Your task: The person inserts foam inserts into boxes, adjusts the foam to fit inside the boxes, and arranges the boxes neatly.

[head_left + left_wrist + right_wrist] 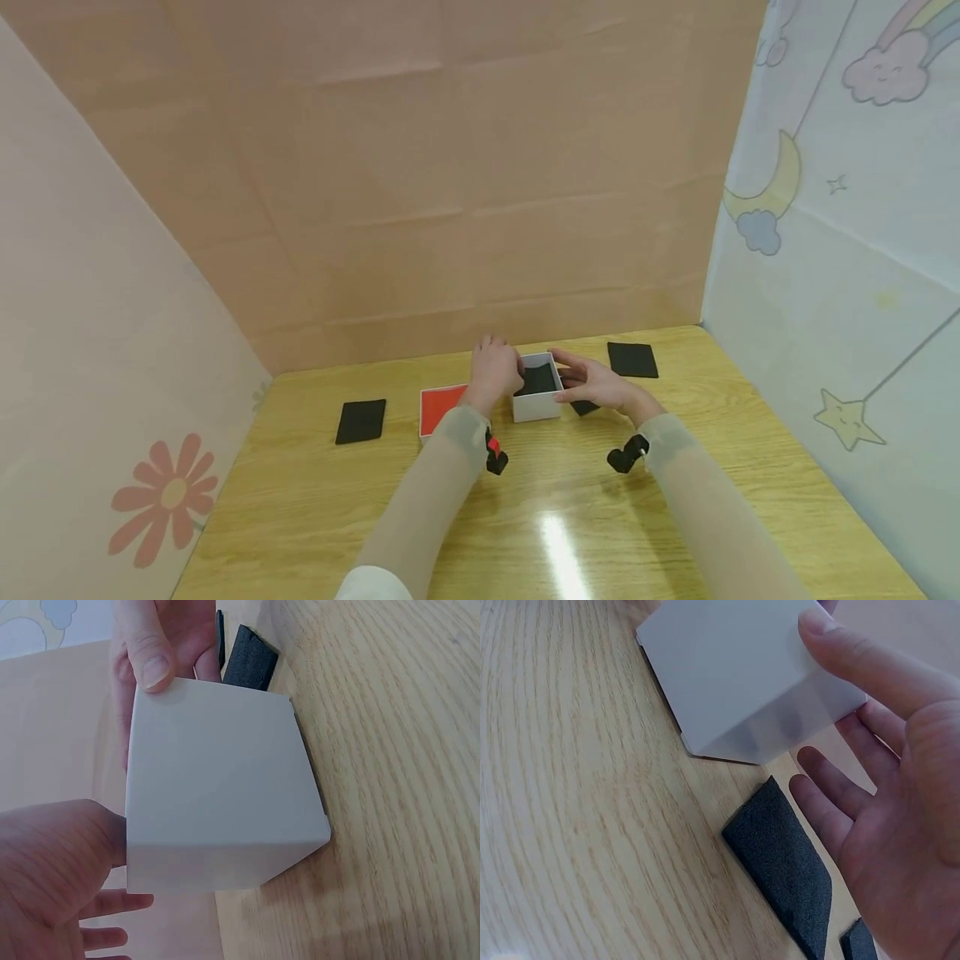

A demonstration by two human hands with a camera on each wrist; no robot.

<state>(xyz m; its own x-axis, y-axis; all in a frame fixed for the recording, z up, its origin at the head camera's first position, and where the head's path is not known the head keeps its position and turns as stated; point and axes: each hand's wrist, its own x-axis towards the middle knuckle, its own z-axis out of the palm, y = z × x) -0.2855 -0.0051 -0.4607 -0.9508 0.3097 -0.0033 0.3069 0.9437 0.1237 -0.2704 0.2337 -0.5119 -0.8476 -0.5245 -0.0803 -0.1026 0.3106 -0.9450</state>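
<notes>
A small white box (537,407) stands on the table with its top uncovered, and a black foam pad (538,380) lies inside. My right hand (597,385) holds the box at its right side; in the right wrist view the thumb (821,622) lies on the near wall and a finger touches the side wall. At the left rim is my left hand (495,372). Its thumb reaches over the rim, the tip hidden behind the wall in the left wrist view, while the other fingers (116,902) extend outside the box.
A white-edged box part with a red inside (441,406) sits partly behind the left forearm. Black foam squares lie at the left (361,421) and back right (632,360); another foam piece (784,870) is beside the box under the right hand. Fabric walls surround the table.
</notes>
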